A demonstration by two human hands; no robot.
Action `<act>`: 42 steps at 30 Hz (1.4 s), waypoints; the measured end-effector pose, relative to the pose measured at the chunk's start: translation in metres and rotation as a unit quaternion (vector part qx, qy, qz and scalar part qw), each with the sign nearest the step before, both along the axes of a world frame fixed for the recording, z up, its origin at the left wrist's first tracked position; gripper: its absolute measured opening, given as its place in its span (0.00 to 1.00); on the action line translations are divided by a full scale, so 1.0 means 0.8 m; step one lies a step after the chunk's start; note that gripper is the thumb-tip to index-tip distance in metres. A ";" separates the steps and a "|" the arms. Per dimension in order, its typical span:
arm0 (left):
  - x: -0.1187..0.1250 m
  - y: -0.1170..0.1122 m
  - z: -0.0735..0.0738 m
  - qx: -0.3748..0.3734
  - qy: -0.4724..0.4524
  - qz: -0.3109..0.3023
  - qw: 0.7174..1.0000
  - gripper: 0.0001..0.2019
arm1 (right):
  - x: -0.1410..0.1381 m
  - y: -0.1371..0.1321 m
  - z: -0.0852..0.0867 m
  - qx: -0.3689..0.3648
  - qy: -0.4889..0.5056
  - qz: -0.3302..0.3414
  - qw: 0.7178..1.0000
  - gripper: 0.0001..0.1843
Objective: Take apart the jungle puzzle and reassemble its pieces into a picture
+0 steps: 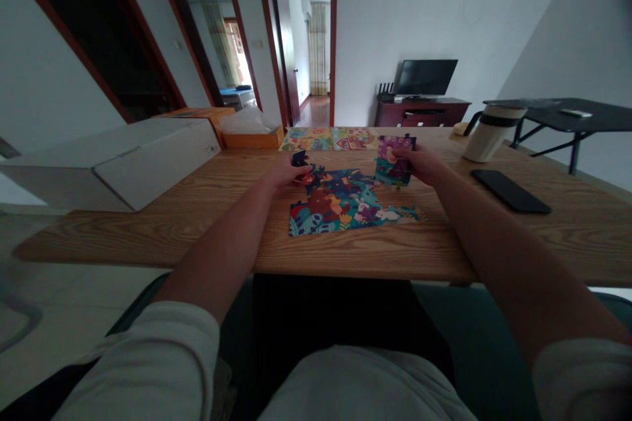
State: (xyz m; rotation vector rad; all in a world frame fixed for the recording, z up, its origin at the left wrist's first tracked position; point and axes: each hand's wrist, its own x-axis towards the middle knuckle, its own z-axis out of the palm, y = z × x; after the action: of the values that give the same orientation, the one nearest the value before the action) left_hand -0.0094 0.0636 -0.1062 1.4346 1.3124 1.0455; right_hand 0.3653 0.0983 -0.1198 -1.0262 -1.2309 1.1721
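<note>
Wooden table [197,223], jigsaw puzzle [340,200], hands [423,163] partly hiding held pieces [394,171]

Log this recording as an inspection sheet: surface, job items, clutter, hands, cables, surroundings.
Surface: wooden table, grain visible.
Job items: partly assembled puzzle in front of the person; yellowish picture panels behind it.
Clutter: white box and orange tray left; beige mug and black slab right.
Hands: left hand holds dark puzzle piece; right hand holds purple puzzle piece.
Cables: none clearly seen.
Surroundings: television on dark red cabinet; black folding table, right.
</note>
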 end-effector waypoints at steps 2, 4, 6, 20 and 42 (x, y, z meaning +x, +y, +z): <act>0.000 0.001 0.001 0.023 -0.001 0.015 1.000 0.20 | 0.002 0.008 -0.002 0.026 -0.014 -0.032 0.999 0.08; 0.000 0.003 0.001 0.045 0.001 0.035 0.998 0.20 | 0.003 0.014 -0.004 0.046 -0.040 -0.079 0.995 0.09; 0.000 0.005 0.000 0.065 0.015 0.063 0.996 0.20 | 0.004 0.016 -0.006 0.068 -0.072 -0.116 0.988 0.08; -0.002 0.010 0.002 0.127 0.019 0.084 0.988 0.16 | -0.005 0.003 -0.003 0.093 -0.216 -0.118 0.965 0.18; -0.007 0.018 0.008 0.194 -0.027 0.229 0.953 0.12 | -0.007 -0.002 -0.004 0.080 -0.236 -0.109 0.962 0.15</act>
State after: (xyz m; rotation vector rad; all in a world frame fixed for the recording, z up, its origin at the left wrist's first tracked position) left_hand -0.0151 0.0783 -0.1001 1.3942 1.4954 1.7160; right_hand 0.3594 0.0966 -0.1233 -1.3270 -1.5067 0.6607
